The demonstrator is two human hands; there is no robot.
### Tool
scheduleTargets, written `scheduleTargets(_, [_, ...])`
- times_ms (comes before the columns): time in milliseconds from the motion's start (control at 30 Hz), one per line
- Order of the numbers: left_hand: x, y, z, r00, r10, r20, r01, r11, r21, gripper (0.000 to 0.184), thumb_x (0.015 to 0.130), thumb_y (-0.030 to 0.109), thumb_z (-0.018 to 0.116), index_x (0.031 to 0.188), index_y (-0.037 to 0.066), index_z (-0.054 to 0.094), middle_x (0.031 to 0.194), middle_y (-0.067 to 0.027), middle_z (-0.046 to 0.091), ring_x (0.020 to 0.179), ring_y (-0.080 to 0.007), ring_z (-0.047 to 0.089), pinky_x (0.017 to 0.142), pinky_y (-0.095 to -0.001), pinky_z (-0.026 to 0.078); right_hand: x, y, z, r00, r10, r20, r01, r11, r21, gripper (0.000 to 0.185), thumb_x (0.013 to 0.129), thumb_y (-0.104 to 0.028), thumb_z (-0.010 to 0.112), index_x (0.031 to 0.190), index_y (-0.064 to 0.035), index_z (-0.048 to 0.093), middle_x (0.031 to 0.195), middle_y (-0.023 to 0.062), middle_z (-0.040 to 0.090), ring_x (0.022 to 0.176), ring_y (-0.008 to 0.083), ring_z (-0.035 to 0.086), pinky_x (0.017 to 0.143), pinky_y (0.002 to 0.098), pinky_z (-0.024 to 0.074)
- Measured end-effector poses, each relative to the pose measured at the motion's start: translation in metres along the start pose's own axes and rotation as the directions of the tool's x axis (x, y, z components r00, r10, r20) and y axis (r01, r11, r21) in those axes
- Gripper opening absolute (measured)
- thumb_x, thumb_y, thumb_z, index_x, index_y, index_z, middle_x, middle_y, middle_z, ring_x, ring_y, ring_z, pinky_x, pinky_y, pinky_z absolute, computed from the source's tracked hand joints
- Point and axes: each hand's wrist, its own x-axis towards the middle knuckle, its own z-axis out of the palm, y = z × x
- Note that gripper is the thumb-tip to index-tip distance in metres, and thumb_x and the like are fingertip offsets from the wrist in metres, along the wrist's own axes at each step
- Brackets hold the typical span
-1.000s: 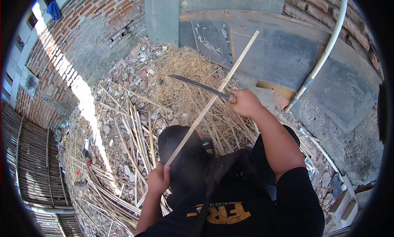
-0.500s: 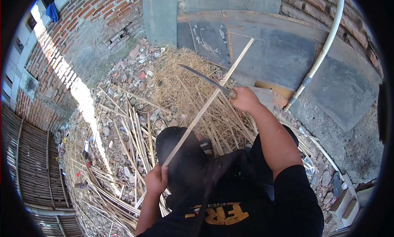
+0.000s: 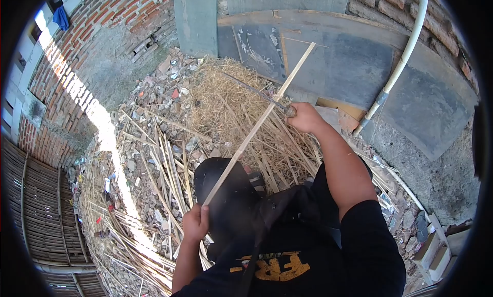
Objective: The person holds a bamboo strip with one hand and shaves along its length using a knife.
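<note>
A long pale bamboo strip [image 3: 241, 149] slants up and away across my knee. My left hand [image 3: 196, 223] is closed around its near end, thumb on top. My right hand [image 3: 304, 117] grips the handle of a long machete [image 3: 250, 88], whose dark blade points up and left. Blade and strip cross near the handle, apparently touching there; the strip's upper part sticks out beyond the crossing. Seen nearly edge-on, the blade looks thin. Under both hands lies a heap of straw-like shavings [image 3: 221, 91].
Split bamboo strips [image 3: 165, 166] lie over the rubble at the left, with more bundled at lower left [image 3: 138, 248]. Grey boards [image 3: 339, 66] lean against the brick wall behind. A white pipe [image 3: 405, 66] rises at the right. A slatted bamboo panel [image 3: 41, 204] stands far left.
The machete blade has turned and now shows a thinner profile. The strip and both hands keep nearly the same places, with the whole view shifted slightly.
</note>
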Motion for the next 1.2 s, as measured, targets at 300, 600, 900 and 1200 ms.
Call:
scheduleTargets(300, [0.001,-0.001,0.002,0.999,0.035,-0.012,-0.035,0.998,0.054,0.044,0.107,0.034,0.057,0.076,0.003,0.051,0.060,-0.0247,0.056,0.059,-0.0493,0.060,0.055,-0.0539,0.044,-0.037,-0.042,-0.005,0.992,-0.116,0.039,0.120,0.986,-0.119,0.028,0.079,-0.018,0.071,0.106,-0.0101,0.073,0.092,0.0186,0.074,0.093,0.0405,0.072,0.085,0.0523,0.0574])
scheduleTargets(600, [0.001,-0.006,0.005,0.999,0.032,-0.043,-0.033,0.999,-0.018,0.046,0.107,0.035,0.056,0.075,0.002,0.052,0.060,-0.0241,0.055,0.057,-0.0476,0.059,0.054,-0.0515,0.044,-0.017,-0.017,-0.008,0.998,-0.010,-0.058,0.006,0.998,-0.066,0.031,0.080,-0.019,0.071,0.110,-0.0109,0.074,0.100,0.0212,0.075,0.099,0.0416,0.071,0.089,0.0503,0.0566])
scheduleTargets(900, [0.003,0.006,-0.002,1.000,0.001,-0.024,-0.001,1.000,0.003,0.046,0.105,0.035,0.060,0.074,0.002,0.051,0.057,-0.0228,0.053,0.054,-0.0451,0.058,0.052,-0.0487,0.043,-0.026,-0.021,-0.022,0.989,0.103,-0.102,-0.107,0.993,-0.040,0.043,0.084,-0.024,0.071,0.124,-0.0080,0.072,0.108,0.0226,0.075,0.104,0.0407,0.071,0.094,0.0475,0.0569])
scheduleTargets(1200, [0.003,0.002,-0.001,1.000,-0.002,-0.015,0.002,1.000,0.013,0.047,0.106,0.036,0.059,0.074,0.002,0.052,0.058,-0.0220,0.055,0.054,-0.0441,0.059,0.053,-0.0484,0.044,-0.037,-0.042,-0.014,0.944,-0.255,0.211,0.305,0.917,-0.256,0.027,0.079,-0.023,0.075,0.104,-0.0128,0.072,0.089,0.0158,0.073,0.094,0.0373,0.072,0.081,0.0504,0.0572])
